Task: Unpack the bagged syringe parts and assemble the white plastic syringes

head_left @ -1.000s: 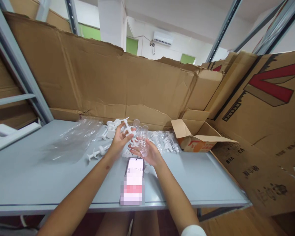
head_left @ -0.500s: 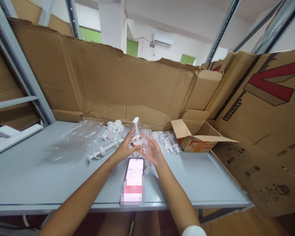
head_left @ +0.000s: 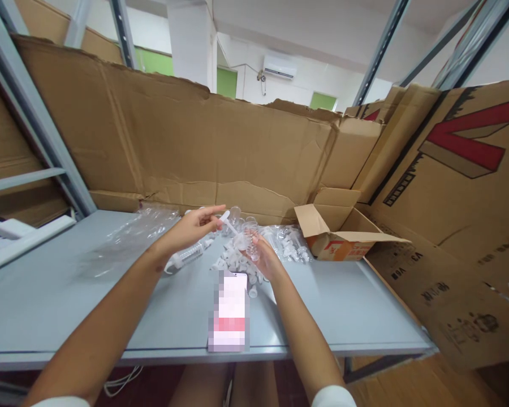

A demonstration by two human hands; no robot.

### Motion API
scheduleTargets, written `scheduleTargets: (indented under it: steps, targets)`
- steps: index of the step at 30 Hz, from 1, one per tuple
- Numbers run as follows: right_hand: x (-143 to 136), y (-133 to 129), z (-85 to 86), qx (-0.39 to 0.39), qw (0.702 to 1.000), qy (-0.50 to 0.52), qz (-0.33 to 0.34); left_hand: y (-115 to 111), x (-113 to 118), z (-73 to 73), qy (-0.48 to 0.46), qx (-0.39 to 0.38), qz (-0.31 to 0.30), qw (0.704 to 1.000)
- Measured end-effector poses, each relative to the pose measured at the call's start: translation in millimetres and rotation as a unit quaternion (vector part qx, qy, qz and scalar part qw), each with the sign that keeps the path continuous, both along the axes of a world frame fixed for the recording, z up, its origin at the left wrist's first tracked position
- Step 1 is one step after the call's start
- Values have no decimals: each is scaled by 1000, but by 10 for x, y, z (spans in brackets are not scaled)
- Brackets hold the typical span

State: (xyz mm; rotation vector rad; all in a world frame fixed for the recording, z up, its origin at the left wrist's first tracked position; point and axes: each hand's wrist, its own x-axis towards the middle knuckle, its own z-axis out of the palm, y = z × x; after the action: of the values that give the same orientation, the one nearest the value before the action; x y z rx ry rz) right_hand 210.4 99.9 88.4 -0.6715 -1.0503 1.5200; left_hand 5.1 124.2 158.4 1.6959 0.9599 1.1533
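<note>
Left hand (head_left: 192, 228) half-open by plunger (head_left: 225, 216), right hand (head_left: 266, 257) gripping clear tube (head_left: 251, 242)

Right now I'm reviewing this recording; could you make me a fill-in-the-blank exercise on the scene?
1. The right hand holds a clear tube.. while the white plunger slants up toward the ____ hand.
2. The phone lies in ____ of the white parts.
3. The open cardboard box stands toward the table's ____ end.

Missing words: left; front; right.

Workshop-type premises, as evidenced by grey flat-topped workbench (head_left: 343, 316), slotted grey metal upright (head_left: 124, 37), brown corrugated-cardboard partition (head_left: 237, 147), heaped small white plastic parts (head_left: 228, 261).
</note>
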Motion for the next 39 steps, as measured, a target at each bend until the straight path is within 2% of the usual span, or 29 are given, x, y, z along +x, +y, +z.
scheduleTargets:
  steps: [2,5,7,9,10,12,15,17,20,25,29,32,34,35,37,39]
  targets:
    - [-2,10,-7,1,1000,-7,-3,90,-57,31,43,-24,-52,997]
    - [-16,13,-12,3,1000,-11,-20,206,-120,-5,116,11,-91,989]
    - [-21,19,-16,5,999,-9,-52,268,-159,-86,132,55,-62,988]
    - [-18,32,-24,10,996,-13,-88,331,-209,-193,154,97,16,983]
    - [-14,40,-29,12,995,-19,-102,365,-237,-249,180,119,65,974]
    - [-7,53,-41,13,993,-32,-116,441,-293,-359,258,169,158,938]
    - [-8,59,-56,8,992,-48,-114,554,-345,-506,380,231,223,868]
    - [-14,57,-65,5,993,-56,-104,615,-347,-593,439,253,223,833]
    - [-17,66,-86,3,994,-63,-92,675,-311,-709,501,265,208,797]
    - [12,141,-139,-15,992,-74,-103,712,-239,-819,558,256,191,766]
    - [39,200,-181,-26,990,-76,-114,716,-189,-804,584,242,197,749]
    - [48,217,-195,-28,989,-72,-125,660,-102,-735,561,237,208,765]
    - [46,209,-186,-29,989,-65,-132,556,8,-676,504,239,193,807]
    - [43,199,-177,-29,989,-63,-133,481,80,-648,464,237,167,837]
    - [36,172,-148,-17,990,-57,-127,291,248,-606,373,225,76,897]
    - [30,141,-116,8,992,-44,-115,83,426,-588,310,208,-4,928]
